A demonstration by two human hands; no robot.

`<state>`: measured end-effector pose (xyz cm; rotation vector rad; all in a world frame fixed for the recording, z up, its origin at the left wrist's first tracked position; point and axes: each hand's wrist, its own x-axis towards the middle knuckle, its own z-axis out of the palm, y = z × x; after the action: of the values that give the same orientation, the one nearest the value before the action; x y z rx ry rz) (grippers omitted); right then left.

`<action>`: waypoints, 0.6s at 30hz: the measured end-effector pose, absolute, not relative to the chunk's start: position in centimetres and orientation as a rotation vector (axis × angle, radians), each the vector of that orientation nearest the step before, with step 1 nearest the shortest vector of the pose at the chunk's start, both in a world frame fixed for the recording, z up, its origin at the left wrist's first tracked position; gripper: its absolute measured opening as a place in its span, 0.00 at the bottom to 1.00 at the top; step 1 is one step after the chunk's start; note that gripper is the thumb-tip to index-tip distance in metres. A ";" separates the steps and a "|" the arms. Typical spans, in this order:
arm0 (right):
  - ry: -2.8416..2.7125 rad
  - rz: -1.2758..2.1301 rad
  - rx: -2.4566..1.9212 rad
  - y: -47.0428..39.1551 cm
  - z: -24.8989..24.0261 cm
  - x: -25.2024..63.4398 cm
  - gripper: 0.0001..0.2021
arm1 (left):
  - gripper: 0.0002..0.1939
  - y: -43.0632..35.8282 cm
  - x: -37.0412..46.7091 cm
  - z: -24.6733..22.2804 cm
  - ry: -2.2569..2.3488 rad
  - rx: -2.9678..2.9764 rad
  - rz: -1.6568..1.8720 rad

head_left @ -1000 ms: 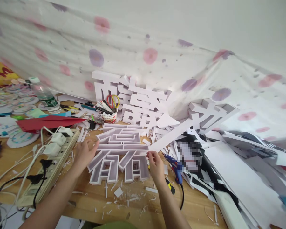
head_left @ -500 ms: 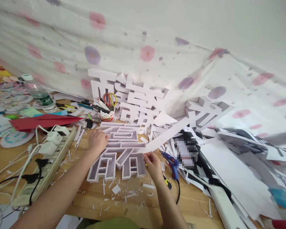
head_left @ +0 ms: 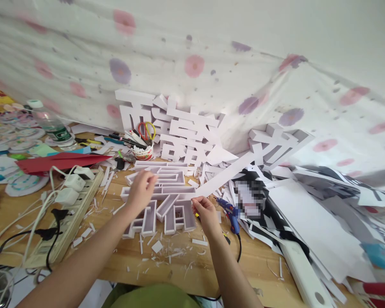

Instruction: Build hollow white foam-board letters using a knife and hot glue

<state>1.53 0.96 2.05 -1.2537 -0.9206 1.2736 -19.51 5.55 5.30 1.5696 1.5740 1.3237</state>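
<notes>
A white hollow letter-like form with raised walls lies on the wooden table. Above its left-middle part is my left hand, fingers curled together; anything between them is too small to make out. My right hand is pinched at the form's right edge, near the corner of its lower right box, and what it may hold cannot be made out. Just right of that hand lies a blue glue gun with a black cord.
Finished white forms lean against the flowered curtain. On the left are a power strip with plugs, a bottle and a cup of scissors and pens. Paper sheets cover the right side; scraps litter the table.
My left hand has moved right, from the form's left edge to over its middle. My right hand stays near the right edge, slightly higher in view.
</notes>
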 end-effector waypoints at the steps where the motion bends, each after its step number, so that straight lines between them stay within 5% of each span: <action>1: -0.923 1.274 -1.248 1.0 2.3 1.4 0.14 | 0.09 4.7 -18.3 5.3 1.407 1.572 1.308; 11: -1.159 1.061 -1.441 0.1 2.7 4.5 0.15 | 0.21 2.2 -13.1 3.4 1.218 2.115 0.769; 15: -1.308 0.913 -1.654 -1.0 0.8 5.3 0.13 | 0.07 2.7 -13.0 2.6 1.378 2.308 0.808; 18: -1.388 0.863 -1.751 -1.6 0.2 5.1 0.12 | 0.07 3.2 -13.0 2.6 1.413 2.351 0.867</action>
<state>5.08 -1.57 0.18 -1.7515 -1.3881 0.8632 -13.00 3.16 2.61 2.3509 1.4133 0.8671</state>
